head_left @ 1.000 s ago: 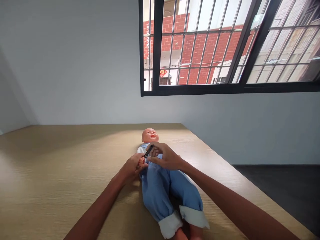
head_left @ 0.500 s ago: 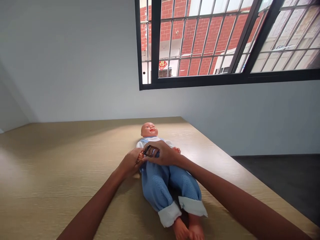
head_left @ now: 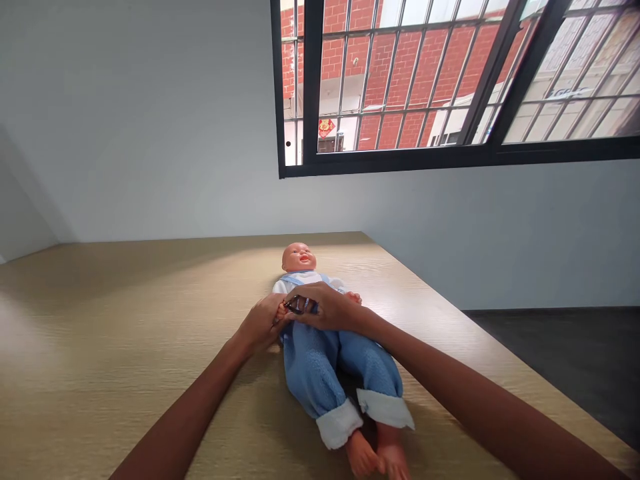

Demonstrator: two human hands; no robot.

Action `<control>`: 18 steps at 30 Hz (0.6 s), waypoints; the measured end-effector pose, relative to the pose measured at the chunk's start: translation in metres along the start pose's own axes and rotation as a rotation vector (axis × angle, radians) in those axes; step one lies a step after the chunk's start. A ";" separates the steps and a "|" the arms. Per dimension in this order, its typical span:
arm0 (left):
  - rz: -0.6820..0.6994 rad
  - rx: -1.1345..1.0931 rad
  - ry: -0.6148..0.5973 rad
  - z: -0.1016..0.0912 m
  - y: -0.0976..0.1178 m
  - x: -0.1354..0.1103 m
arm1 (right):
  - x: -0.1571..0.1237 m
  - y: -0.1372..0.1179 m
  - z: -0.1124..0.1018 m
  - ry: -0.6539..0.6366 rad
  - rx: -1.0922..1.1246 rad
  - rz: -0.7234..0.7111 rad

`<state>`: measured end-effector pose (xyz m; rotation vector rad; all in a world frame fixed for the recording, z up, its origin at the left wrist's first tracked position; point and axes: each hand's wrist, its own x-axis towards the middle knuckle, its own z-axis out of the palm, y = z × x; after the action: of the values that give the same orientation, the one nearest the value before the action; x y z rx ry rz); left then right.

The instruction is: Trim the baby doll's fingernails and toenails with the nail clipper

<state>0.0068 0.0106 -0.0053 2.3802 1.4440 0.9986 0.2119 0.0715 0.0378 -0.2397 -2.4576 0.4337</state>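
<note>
A baby doll (head_left: 320, 360) in blue overalls with white cuffs lies on its back on a wooden table (head_left: 100, 347), head toward the wall. My left hand (head_left: 263, 323) is closed around the doll's small hand at its side. My right hand (head_left: 327, 308) reaches across the doll's chest and pinches a small dark tool (head_left: 299, 305), likely a nail clipper, against that small hand. The doll's bare feet point toward me.
The table's right edge runs diagonally, with dark floor (head_left: 560, 360) beyond it. A grey wall stands behind the table, and a barred window (head_left: 450, 80) with a black frame looks onto a red brick building.
The view tilted down slightly, bringing the doll's feet into sight. My right hand lowered the dark tool from a raised angle to lie flatter against the doll's hand.
</note>
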 end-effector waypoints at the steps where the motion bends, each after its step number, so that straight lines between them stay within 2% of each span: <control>1: 0.000 0.001 0.000 0.000 0.000 0.000 | 0.000 0.000 0.000 -0.003 0.002 -0.002; 9: -0.011 0.012 0.010 0.001 -0.002 -0.001 | 0.001 -0.005 -0.001 0.032 -0.039 0.002; 18: 0.014 -0.013 0.008 0.004 -0.007 0.000 | -0.001 -0.006 -0.002 -0.026 -0.012 -0.045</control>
<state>0.0044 0.0145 -0.0114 2.3831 1.4208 1.0189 0.2135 0.0664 0.0409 -0.1847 -2.4871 0.4049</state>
